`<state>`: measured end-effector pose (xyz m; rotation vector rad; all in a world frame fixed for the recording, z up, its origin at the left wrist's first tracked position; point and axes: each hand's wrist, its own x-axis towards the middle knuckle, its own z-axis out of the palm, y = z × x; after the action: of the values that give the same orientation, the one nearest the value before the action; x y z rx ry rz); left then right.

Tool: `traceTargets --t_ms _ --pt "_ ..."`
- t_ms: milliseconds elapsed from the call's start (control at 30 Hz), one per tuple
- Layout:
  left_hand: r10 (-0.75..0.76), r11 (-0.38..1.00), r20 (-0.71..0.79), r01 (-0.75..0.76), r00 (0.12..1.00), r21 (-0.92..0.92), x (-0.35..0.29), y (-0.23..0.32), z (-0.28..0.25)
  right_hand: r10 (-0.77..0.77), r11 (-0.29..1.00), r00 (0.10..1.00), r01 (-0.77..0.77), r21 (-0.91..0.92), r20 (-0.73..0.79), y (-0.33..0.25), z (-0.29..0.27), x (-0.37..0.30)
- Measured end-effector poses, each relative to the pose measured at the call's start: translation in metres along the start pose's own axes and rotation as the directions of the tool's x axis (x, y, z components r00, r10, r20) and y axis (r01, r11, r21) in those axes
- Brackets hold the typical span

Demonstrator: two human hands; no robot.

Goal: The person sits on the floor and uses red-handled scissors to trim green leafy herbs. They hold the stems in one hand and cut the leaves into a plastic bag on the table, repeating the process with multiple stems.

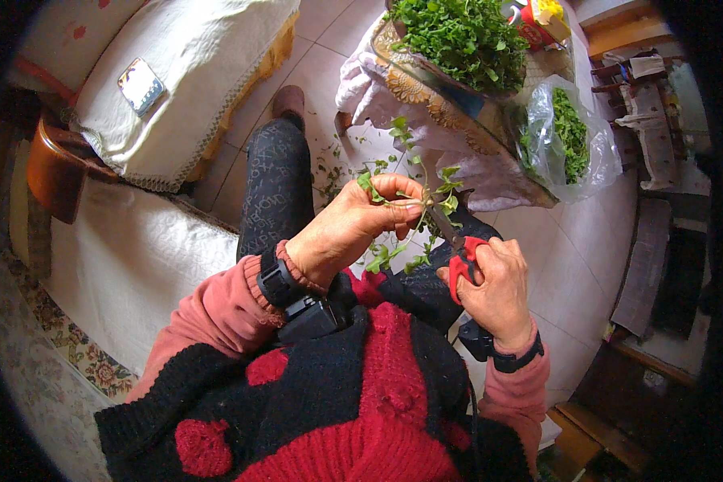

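Over my lap, my left hand [369, 210] pinches a leafy green herb sprig [381, 255] between thumb and fingers. Its thin stems and leaves spread out above and below the grip. On the right, my right hand [494, 285] grips scissors [466, 269] by their red and black handles. The blades point up and left and reach the stems just beside my left fingertips. Whether the blades are apart or closed on a stem, I cannot tell.
A large heap of green herbs [462, 40] lies on the cloth-covered table [426, 92] ahead on the right. Beside it sits a clear plastic bag [602, 157] with more greens. Leaf scraps [329, 173] litter the tiled floor. A phone [141, 86] rests on the white-covered seat at left.
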<state>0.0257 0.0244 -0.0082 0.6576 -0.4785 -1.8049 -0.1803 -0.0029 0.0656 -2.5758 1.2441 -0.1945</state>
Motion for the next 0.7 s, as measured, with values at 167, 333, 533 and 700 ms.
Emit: traceTargets --t_ms 167,333,533,700 --pt "0.021 0.997 -0.01 -0.02 1.0 0.069 0.0 0.002 0.0 -0.03 1.0 0.999 0.03 -0.003 0.026 0.002 -0.001 -0.001" --pt "0.043 0.985 -0.002 -0.042 0.999 0.167 -0.001 0.006 0.0 -0.063 0.998 0.998 0.063 0.028 0.018 0.006 0.003 -0.006" --pt "-0.011 0.989 -0.018 0.013 1.0 0.15 -0.001 0.005 0.002 -0.049 0.996 0.999 0.049 0.069 0.006 0.008 0.013 -0.014" --pt "-0.059 0.993 0.032 0.055 0.998 0.103 0.003 0.003 -0.001 0.082 0.896 0.984 -0.143 0.422 0.158 0.003 0.02 -0.019"
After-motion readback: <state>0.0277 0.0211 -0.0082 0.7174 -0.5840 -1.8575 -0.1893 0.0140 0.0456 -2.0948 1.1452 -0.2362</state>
